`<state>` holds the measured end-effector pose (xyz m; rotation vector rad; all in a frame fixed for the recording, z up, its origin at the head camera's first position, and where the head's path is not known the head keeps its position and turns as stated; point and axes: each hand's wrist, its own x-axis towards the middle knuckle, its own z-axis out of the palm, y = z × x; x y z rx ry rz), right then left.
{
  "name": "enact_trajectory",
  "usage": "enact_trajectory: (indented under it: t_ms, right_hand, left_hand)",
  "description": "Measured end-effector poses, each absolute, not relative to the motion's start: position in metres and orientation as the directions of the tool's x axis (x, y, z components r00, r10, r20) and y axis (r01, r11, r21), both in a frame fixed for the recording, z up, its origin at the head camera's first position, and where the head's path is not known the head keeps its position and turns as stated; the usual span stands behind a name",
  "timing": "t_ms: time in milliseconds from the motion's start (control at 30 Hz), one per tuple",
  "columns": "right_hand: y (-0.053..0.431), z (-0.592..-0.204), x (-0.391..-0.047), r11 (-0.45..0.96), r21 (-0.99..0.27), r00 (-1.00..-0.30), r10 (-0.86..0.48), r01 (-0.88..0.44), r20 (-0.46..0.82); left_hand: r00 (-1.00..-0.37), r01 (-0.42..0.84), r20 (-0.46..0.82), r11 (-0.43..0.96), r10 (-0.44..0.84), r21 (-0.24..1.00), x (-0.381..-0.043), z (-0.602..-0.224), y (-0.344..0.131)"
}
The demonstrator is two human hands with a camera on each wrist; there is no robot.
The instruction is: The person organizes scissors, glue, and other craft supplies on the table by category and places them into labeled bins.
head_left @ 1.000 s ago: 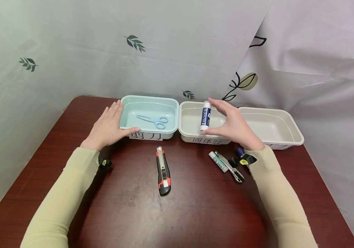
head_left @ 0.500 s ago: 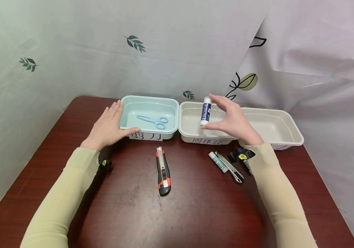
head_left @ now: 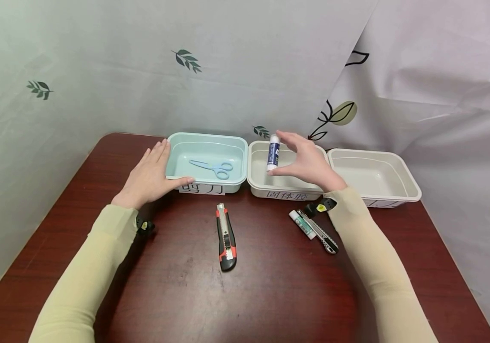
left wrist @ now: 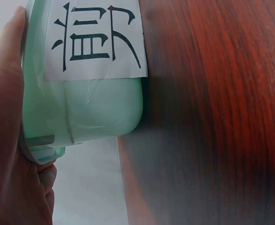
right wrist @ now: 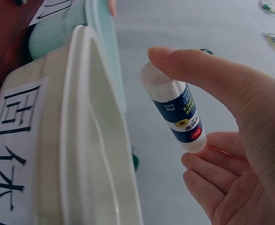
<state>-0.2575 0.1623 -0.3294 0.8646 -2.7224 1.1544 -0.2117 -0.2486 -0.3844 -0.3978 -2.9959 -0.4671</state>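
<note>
In the head view my right hand [head_left: 312, 163] pinches a blue-and-white glue stick [head_left: 273, 153] by its two ends, between thumb and fingers. It is held above the middle beige bin [head_left: 256, 183], apart from it. The right wrist view shows the glue stick [right wrist: 177, 115] tilted, thumb on one end and fingertips at the other. My left hand [head_left: 147, 175] rests against the left side of the light blue bin [head_left: 204, 138], fingers straight and thumb along its front rim. Light blue scissors [head_left: 215, 166] lie in that bin.
A second beige bin [head_left: 382, 196] stands at the right. On the table [head_left: 245, 305] lie a red-and-black utility knife [head_left: 226, 238], a green-and-white glue stick [head_left: 302, 224] and a silver utility knife [head_left: 319, 233]. My right wrist covers part of the table behind them.
My right hand first rises slightly, then moves left with the glue stick over the middle bin. My left hand stays in place.
</note>
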Motion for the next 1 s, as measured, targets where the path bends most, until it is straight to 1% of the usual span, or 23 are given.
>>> enact_trajectory:
  t_ms: [200, 333, 533, 1000]
  right_hand:
    - [0.159, -0.342, -0.261, 0.616, -0.628, -0.86, -0.474, -0.476, 0.187]
    - [0.159, -0.346, -0.26, 0.615, -0.639, -0.864, -0.474, -0.462, 0.168]
    - [0.162, -0.345, -0.257, 0.604, -0.639, -0.862, -0.464, -0.476, 0.203]
    - [0.172, -0.337, -0.246, 0.616, -0.59, -0.85, -0.428, -0.522, 0.306]
  left_hand:
    - [-0.963, 0.268, 0.12, 0.919, 0.243, 0.288, -0.211, -0.385, -0.249]
    - [-0.963, 0.268, 0.118, 0.921, 0.244, 0.283, -0.211, -0.385, -0.248]
    - [-0.961, 0.273, 0.128, 0.921, 0.246, 0.277, -0.212, -0.385, -0.249]
    - [-0.961, 0.272, 0.124, 0.922, 0.246, 0.277, -0.211, -0.385, -0.249]
